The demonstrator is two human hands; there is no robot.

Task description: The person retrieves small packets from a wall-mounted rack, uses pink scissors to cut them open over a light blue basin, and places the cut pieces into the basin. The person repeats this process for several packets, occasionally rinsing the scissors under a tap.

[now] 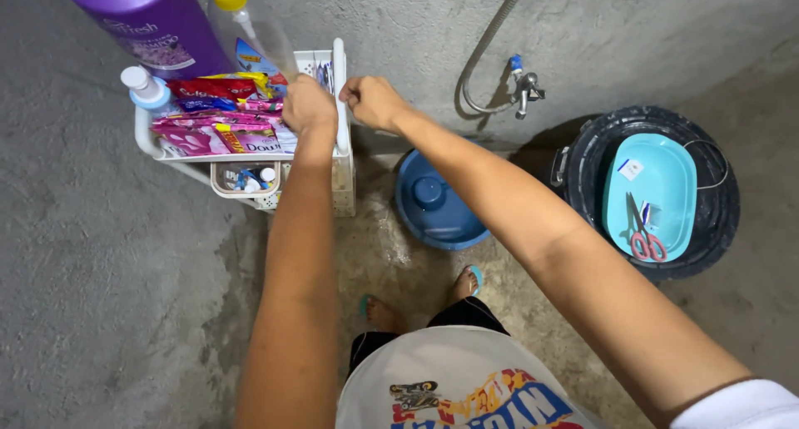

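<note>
While I stood over the white rack (339, 104) fixed to the grey wall (632, 29), both my arms were stretched out toward it. At the rack's far left end sat a small bottle with a white cap (143, 86), and behind that rose a big purple bottle (154, 17), with a clear bottle topped by a yellow cap (237, 17) just beside it. Red and pink sachets (220, 117) filled the rack's top tray, and a small cup of odds and ends (244, 178) hung under it. My left hand (308, 104) lay over the sachets at the rack's right end, fingers curled down among them; I could not tell whether they gripped one. My right hand (372, 100) was clenched in a fist just past the rack's right edge, close to my left hand, and I could not see anything inside it. Below and to the right of the rack, a blue basin (433, 204) lay on the floor with my feet in sandals (470, 279) near it. Further right of the rack, a tap with a hose (520, 84) stuck out of the wall. Furthest right of the rack stood a black bucket (724, 204) with a light blue basin (657, 188) on top, scissors with pink handles (642, 233) lying in it.
</note>
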